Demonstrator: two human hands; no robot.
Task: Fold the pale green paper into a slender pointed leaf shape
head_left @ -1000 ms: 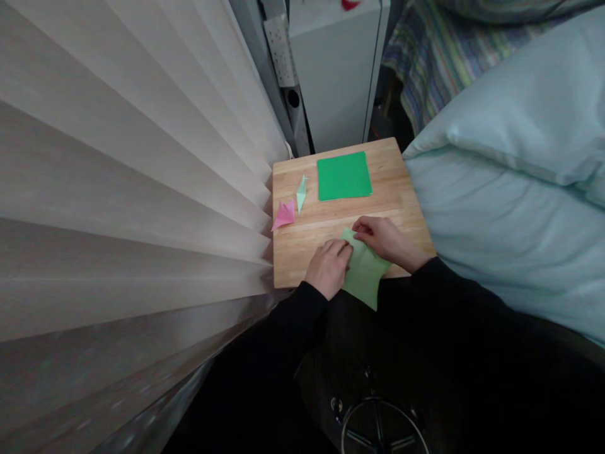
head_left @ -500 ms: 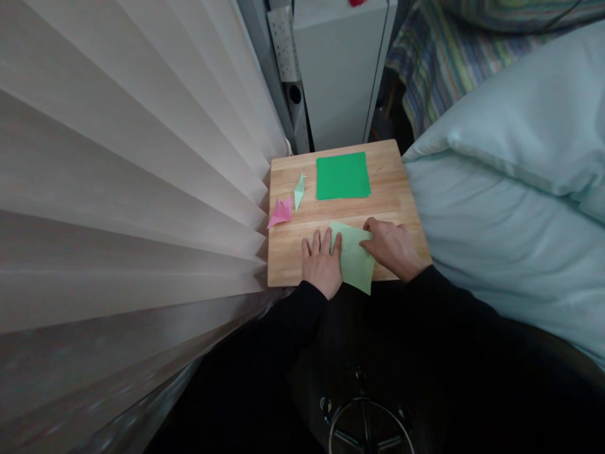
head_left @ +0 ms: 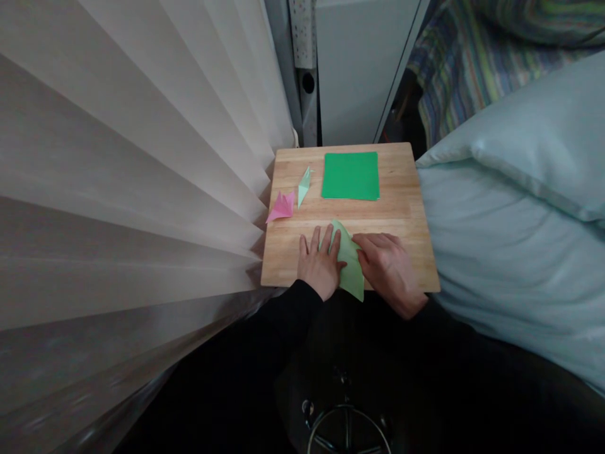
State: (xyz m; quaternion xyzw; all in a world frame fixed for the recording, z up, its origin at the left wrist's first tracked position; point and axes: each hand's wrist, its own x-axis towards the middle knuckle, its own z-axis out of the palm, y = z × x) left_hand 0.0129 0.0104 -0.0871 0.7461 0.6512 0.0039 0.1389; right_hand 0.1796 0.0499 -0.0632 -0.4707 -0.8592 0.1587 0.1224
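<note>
A light green sheet of origami paper [head_left: 350,268] lies between my hands, its right side folded over leftward and its lower corner past the board's front edge. My left hand [head_left: 317,265] rests flat on the paper's left part, fingers spread and thumb on the folded layer. At the paper's right edge, my right hand [head_left: 388,268] has its fingers closed on the fold. Farther left sit a pink folded paper piece [head_left: 282,206] and a pale green folded paper crane [head_left: 304,187]. A stack of green paper [head_left: 350,176] lies behind.
The wooden board [head_left: 401,214] carries all the papers. A pleated curtain [head_left: 189,189] hangs against its left side. Pale blue bedding [head_left: 496,208] borders the right, and a white cabinet [head_left: 359,75] stands behind. A wheeled chair base [head_left: 347,429] shows below.
The paper's right side has come over to the left, making the sheet narrower. My right hand has moved down along the paper's right edge. The camera view has shifted slightly.
</note>
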